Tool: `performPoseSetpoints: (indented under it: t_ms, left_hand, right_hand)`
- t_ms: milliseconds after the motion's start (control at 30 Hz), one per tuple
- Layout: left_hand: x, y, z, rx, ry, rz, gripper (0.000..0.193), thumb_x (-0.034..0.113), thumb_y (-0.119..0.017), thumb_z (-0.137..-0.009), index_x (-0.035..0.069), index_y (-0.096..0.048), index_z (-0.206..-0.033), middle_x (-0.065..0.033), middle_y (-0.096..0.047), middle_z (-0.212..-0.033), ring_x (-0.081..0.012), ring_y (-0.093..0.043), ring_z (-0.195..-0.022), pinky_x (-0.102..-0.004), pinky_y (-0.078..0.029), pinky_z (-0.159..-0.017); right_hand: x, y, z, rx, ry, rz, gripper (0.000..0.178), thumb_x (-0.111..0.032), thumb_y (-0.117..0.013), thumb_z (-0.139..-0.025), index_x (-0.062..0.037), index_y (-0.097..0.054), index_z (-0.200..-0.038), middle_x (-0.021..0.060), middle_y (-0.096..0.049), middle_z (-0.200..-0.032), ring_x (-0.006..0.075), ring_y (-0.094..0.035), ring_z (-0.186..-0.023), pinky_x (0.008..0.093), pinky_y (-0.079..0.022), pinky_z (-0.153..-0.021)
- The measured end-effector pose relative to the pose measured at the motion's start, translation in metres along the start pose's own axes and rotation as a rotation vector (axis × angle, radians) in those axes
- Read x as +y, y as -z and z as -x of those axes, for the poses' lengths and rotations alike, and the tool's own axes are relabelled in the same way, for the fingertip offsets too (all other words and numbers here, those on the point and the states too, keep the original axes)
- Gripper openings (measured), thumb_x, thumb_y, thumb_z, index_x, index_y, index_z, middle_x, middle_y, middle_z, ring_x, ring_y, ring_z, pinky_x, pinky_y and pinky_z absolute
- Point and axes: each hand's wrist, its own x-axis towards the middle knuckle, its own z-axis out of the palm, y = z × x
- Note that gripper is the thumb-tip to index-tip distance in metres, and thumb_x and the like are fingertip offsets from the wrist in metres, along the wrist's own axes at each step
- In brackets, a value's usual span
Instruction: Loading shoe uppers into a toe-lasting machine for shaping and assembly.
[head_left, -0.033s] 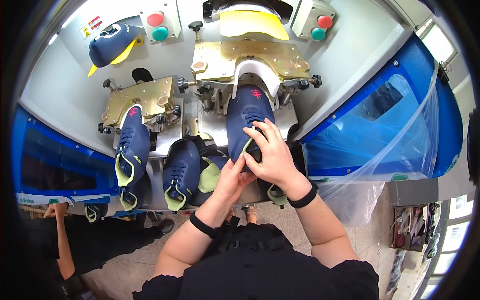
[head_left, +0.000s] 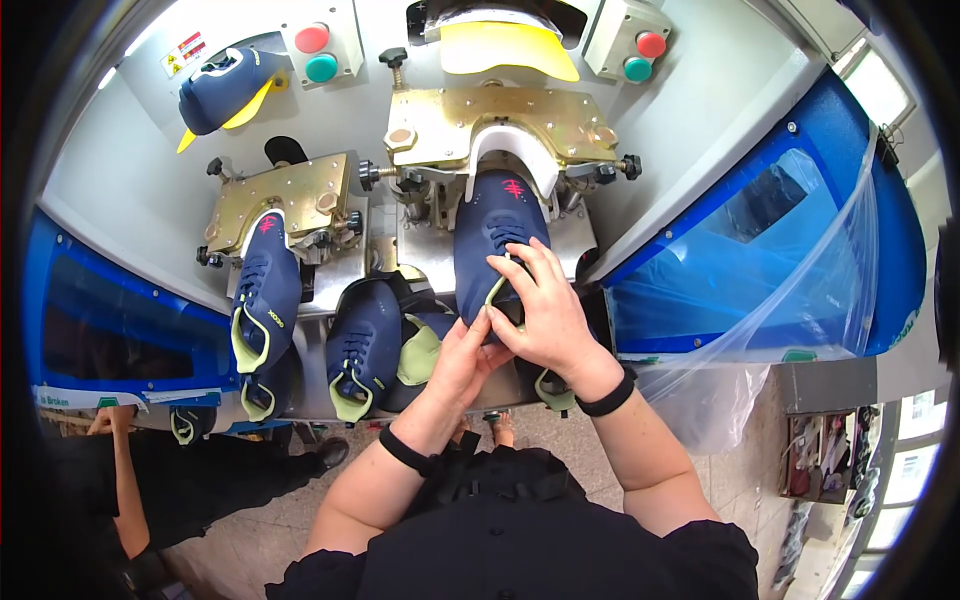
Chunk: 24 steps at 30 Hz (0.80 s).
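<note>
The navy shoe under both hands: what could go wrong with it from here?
The navy shoe might twist out of line if the left hand and right hand press unevenly at its heel end, since its toe lies at the white U-shaped piece. The neighbouring shoe sits close by on the left, so a sideways move of the left hand could knock it.
</note>
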Motion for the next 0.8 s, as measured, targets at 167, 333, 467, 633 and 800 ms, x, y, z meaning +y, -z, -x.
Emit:
performPoseSetpoints:
  t_ms: [167, 333, 467, 633, 800]
  left_hand:
    - [0.005, 0.003, 0.002, 0.036, 0.013, -0.034, 0.036, 0.035, -0.055, -0.097, 0.013, -0.049, -0.125, -0.0013, -0.060, -0.112, -0.0166, -0.064, -0.097, -0.0336, -0.055, -0.080]
    - [-0.001, 0.012, -0.002, 0.014, 0.039, -0.017, 0.037, 0.038, -0.055, -0.097, 0.013, -0.049, -0.124, -0.0023, -0.062, -0.111, -0.0161, -0.064, -0.097, -0.0319, -0.055, -0.078]
    - [-0.003, 0.010, -0.001, 0.049, 0.066, -0.029, 0.035, 0.042, -0.052, -0.097, 0.012, -0.051, -0.115, -0.0024, -0.063, -0.102, -0.0129, -0.064, -0.087, -0.0288, -0.054, -0.074]
    - [-0.007, 0.011, 0.000, 0.061, 0.036, -0.027, 0.034, 0.043, -0.049, -0.098, 0.013, -0.053, -0.114, 0.0004, -0.064, -0.096, -0.0091, -0.063, -0.082, -0.0257, -0.052, -0.071]
    - [-0.019, 0.013, -0.003, 0.083, -0.044, 0.015, 0.037, 0.044, -0.046, -0.099, 0.013, -0.053, -0.119, -0.0017, -0.064, -0.100, -0.0122, -0.063, -0.084, -0.0302, -0.054, -0.074]
  right_hand:
    - [0.006, 0.006, -0.015, -0.055, -0.005, 0.003, 0.059, -0.040, -0.069, -0.078, -0.0077, -0.055, -0.125, 0.0184, -0.047, -0.135, 0.0381, -0.043, -0.127, 0.0479, -0.036, -0.106]
    - [0.012, -0.003, -0.019, -0.239, -0.048, 0.063, 0.073, -0.052, -0.061, -0.085, -0.0020, -0.046, -0.136, 0.0159, -0.037, -0.148, 0.0322, -0.033, -0.138, 0.0466, -0.030, -0.111]
    - [0.014, -0.009, -0.018, -0.268, -0.027, 0.127, 0.074, -0.053, -0.058, -0.086, -0.0016, -0.043, -0.138, 0.0157, -0.035, -0.149, 0.0315, -0.032, -0.139, 0.0459, -0.029, -0.112]
    - [0.012, -0.007, -0.018, -0.277, 0.002, 0.136, 0.071, -0.047, -0.059, -0.088, 0.0014, -0.042, -0.138, 0.0190, -0.036, -0.148, 0.0338, -0.033, -0.138, 0.0414, -0.031, -0.112]
    - [0.020, -0.015, -0.017, -0.271, 0.054, 0.173, 0.077, -0.053, -0.056, -0.087, 0.0029, -0.041, -0.138, 0.0214, -0.036, -0.147, 0.0332, -0.032, -0.139, 0.0434, -0.031, -0.111]
